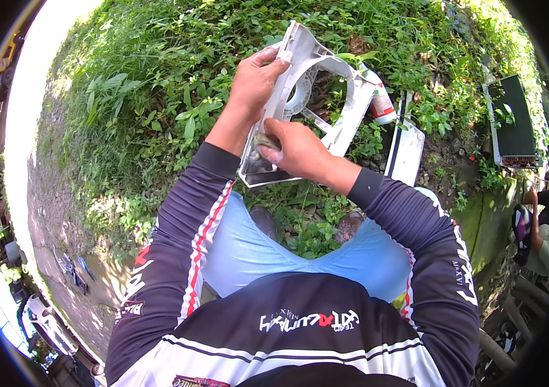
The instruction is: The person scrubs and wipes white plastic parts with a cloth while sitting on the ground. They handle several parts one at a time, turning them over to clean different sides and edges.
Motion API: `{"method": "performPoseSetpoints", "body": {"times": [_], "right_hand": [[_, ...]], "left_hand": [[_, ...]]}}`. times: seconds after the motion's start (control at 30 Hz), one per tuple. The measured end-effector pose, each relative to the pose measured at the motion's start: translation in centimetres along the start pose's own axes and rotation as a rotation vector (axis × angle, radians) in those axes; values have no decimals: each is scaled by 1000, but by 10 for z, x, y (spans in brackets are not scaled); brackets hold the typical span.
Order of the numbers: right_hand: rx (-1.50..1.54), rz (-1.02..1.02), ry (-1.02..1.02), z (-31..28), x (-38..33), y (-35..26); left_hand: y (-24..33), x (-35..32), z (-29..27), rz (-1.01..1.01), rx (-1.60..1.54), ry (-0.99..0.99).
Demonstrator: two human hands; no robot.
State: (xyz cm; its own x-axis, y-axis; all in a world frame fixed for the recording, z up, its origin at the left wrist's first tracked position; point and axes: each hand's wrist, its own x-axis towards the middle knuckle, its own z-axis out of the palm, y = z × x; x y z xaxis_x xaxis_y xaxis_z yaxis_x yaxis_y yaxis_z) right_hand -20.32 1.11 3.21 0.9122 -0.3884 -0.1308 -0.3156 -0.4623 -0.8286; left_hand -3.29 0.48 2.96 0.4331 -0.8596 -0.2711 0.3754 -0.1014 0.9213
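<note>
Above the grass in front of me, a white plastic housing panel with a large round opening is held tilted. My left hand grips its upper left edge, fingers closed around the rim. Low on the panel, my right hand presses a small greyish wad against the wet-looking inner corner. Its fingers cover most of the wad, so I cannot tell whether it is a sponge or a cloth. A white and red bottle rests just right of the panel.
A flat white piece lies on the ground beyond my right forearm. Farther right stands a dark finned coil. Another person's arm shows at the right rim. Leafy plants spread ahead, beside a paved strip.
</note>
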Motion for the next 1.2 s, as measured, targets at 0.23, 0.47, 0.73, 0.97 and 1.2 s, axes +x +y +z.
{"method": "performPoseSetpoints", "body": {"times": [0.23,0.47,0.73,0.97,1.2], "right_hand": [[142,111,173,-9,11,31],[204,207,-61,36,10,56],[-113,159,-397,-51,33,75],[770,490,332,-153,50,105],[1672,-309,584,-168,74,82]], "left_hand": [[-5,-5,-9,78,644,-139],[-2,4,-6,-85,427,-149],[-3,5,-17,-309,119,-247],[27,-17,-14,-20,127,-316],[25,-27,-8,144,403,-585]]}}
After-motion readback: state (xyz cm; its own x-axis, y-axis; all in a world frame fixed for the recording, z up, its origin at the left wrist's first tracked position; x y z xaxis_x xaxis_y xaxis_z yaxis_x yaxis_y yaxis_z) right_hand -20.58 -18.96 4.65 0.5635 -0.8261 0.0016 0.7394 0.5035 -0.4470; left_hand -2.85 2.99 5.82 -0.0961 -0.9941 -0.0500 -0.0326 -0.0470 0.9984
